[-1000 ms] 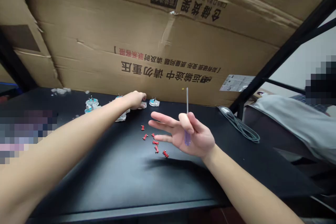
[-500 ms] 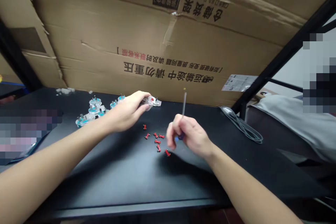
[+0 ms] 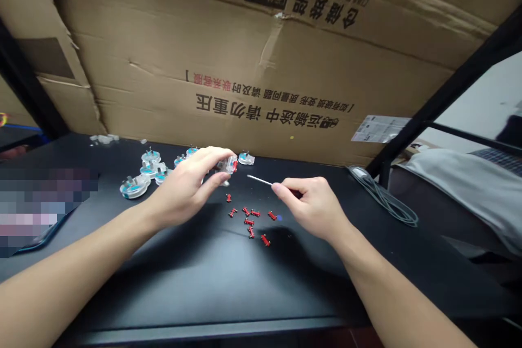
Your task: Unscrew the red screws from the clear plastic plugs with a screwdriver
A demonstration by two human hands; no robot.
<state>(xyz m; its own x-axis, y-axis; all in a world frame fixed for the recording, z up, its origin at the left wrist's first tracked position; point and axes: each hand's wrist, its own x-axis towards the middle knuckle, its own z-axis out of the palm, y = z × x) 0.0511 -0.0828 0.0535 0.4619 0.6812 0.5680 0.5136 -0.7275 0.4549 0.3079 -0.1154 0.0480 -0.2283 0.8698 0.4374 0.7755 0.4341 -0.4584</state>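
My left hand [image 3: 185,187] grips a clear plastic plug [image 3: 230,164] between thumb and fingers, a red part showing at its right end. Most of the plug is hidden by the fingers. In my right hand [image 3: 316,206] is a screwdriver [image 3: 261,180], its thin metal shaft pointing left at the plug, with a gap between tip and plug. The fingers cover the handle. Below and between both hands lie several small red pieces [image 3: 249,222] with metal ends. Another clear and teal plug [image 3: 246,159] rests just behind the held one.
Several clear and teal plugs [image 3: 134,188] stand left of my left hand, with clear plastic bits [image 3: 105,139] at the back left. A cardboard sheet [image 3: 163,65] walls off the rear of the black table [image 3: 196,293]. A coiled grey cable [image 3: 383,198] lies at right.
The screwdriver has swung from upright to pointing left at the plug. My left hand has turned the plug so its red part faces right. One more red piece shows beside my right hand.
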